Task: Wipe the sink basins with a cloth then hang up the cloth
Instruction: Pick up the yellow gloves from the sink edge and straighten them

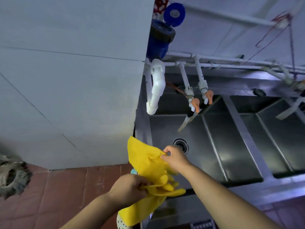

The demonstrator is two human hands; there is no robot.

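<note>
yellow cloth (146,164) | pinched between left hand (130,185), right hand (175,157)

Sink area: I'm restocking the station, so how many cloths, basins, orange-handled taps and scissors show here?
Yellow cloth, held by the left hand and the right hand: 1
Sink basins: 2
Orange-handled taps: 2
Scissors: 1
Total: 6
</note>
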